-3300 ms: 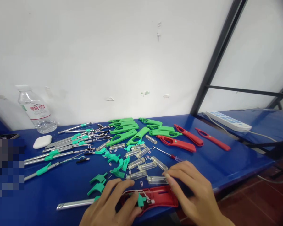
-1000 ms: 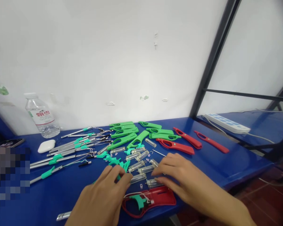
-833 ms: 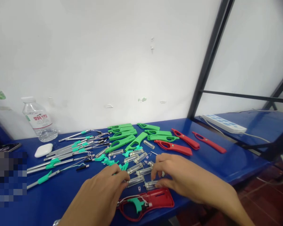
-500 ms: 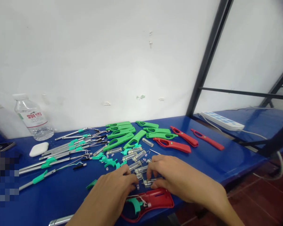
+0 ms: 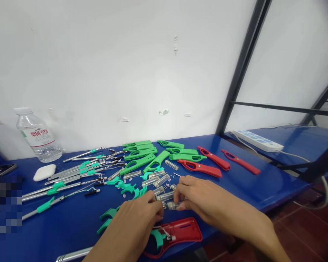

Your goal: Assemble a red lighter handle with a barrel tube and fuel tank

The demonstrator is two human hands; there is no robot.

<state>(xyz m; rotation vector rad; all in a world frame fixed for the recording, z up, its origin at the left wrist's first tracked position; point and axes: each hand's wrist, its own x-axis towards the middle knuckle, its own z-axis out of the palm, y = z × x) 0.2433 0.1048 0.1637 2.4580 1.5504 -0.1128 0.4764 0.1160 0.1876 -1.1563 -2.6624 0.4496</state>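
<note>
A smooth blue tabletop (image 5: 246, 193) spans the lower frame. Just right of lower centre, the right hand (image 5: 195, 194) has thumb and fingers drawn together, clamped on a clear oblong plastic canister (image 5: 172, 206) partly hidden by the fingers. At lower centre the left hand (image 5: 142, 209) curls, its fingers close together beside a second clear canister (image 5: 164, 205); with its back to the view, I cannot tell whether it grips anything. Below the right hand, at bottom centre, a red hollow plastic handle shell (image 5: 188, 231) lies open side up. More clear canisters (image 5: 162, 180) lie above the hands. The shell contains a turquoise crescent-shaped plastic piece (image 5: 159, 238). Tiny pale pink clips (image 5: 124, 195) dot the tabletop near centre.
</note>
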